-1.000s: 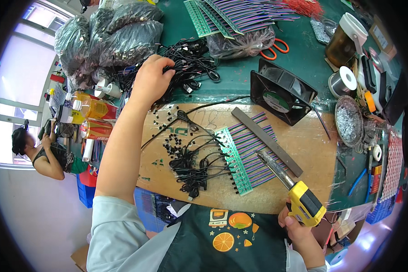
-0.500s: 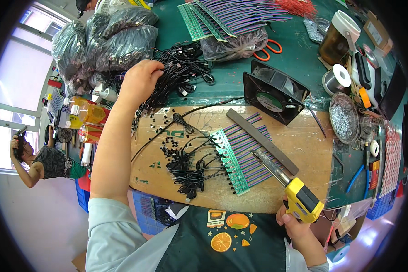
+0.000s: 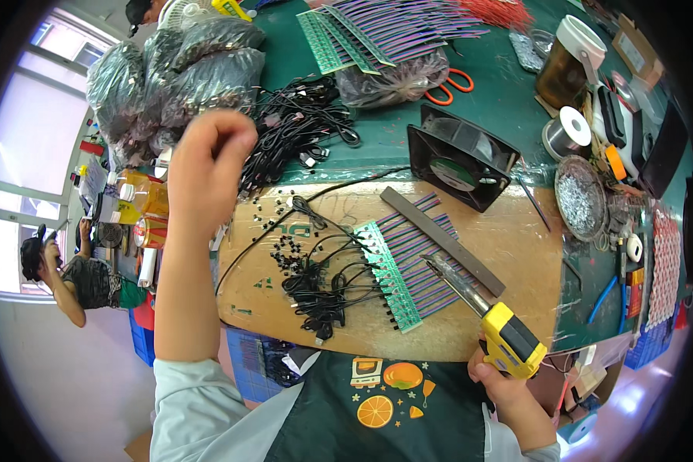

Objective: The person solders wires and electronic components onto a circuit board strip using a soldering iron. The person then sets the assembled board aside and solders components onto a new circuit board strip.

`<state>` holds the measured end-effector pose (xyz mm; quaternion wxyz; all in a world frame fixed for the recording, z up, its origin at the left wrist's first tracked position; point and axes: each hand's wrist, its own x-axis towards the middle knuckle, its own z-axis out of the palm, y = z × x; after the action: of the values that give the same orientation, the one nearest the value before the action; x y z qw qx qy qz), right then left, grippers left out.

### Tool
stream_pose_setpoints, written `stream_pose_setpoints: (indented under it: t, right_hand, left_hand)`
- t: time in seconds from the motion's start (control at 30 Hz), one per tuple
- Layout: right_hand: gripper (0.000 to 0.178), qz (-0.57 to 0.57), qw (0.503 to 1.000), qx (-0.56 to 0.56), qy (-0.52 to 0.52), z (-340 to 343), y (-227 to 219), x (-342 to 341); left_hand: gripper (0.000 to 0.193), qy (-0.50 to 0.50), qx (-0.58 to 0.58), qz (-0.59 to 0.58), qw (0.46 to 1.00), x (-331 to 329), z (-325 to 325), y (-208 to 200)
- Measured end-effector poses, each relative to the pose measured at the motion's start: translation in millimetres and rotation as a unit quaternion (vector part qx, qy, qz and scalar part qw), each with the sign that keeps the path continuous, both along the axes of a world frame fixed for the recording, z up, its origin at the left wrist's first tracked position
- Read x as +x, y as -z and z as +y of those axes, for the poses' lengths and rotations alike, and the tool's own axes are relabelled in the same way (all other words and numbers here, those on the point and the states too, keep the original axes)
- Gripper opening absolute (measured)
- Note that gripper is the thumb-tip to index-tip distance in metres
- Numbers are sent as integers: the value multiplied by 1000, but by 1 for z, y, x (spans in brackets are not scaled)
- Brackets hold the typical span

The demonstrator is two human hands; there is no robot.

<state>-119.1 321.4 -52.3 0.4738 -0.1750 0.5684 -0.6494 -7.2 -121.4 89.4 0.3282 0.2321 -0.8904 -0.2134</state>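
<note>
My left hand [image 3: 210, 162], slightly blurred, is raised beside the pile of black USB cables [image 3: 296, 127]. Its fingers are curled in toward the thumb, and whatever they may hold cannot be made out. At the front right, my right hand [image 3: 500, 379] grips a yellow-and-black soldering gun [image 3: 511, 339]. The gun's metal tip points up and left, over a ribbon of purple and dark wires [image 3: 416, 281]. A green circuit board strip [image 3: 391, 277] joins those wires on one side, and black cables [image 3: 319, 292] lie against its other side. A grey-brown bar [image 3: 443, 240] rests across the wires.
A black fan [image 3: 463, 159] stands behind the cardboard sheet [image 3: 516, 254]. Bagged parts [image 3: 177, 77], orange scissors [image 3: 450, 88], more board strips [image 3: 346, 38], a solder spool [image 3: 567, 133] and a metal dish [image 3: 581, 199] surround it. Another person [image 3: 85, 277] is at the left.
My left hand has drawn back from the cable pile, moving left and slightly nearer to me. My right hand and the soldering gun have hardly moved. The person at the left has shifted an arm.
</note>
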Motion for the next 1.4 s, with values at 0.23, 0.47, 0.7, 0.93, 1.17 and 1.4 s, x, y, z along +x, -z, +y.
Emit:
stream_pose_setpoints:
  t: [0.23,0.47,0.7,0.93,1.17,1.4]
  right_hand:
    - [21,76,993,-40,-86,-46,-25,-7]
    - [42,69,992,-26,-107,-81,-36,1]
    - [44,131,978,-43,-157,-82,-39,-2]
    - [51,243,956,-54,-156,-77,-34,1]
    - [39,181,971,86,-129,-58,-36,-4]
    - [12,111,980,109,-121,-36,-42,-2]
  left_hand:
    - [9,233,233,-168,929,24,140,24]
    - [11,278,305,-153,898,29,174,52]
    - [11,274,296,-158,901,32,180,58]
    - [14,298,229,-164,912,32,187,60]
    - [18,233,78,-180,952,39,169,53]
    - [17,164,13,-170,972,29,160,68]
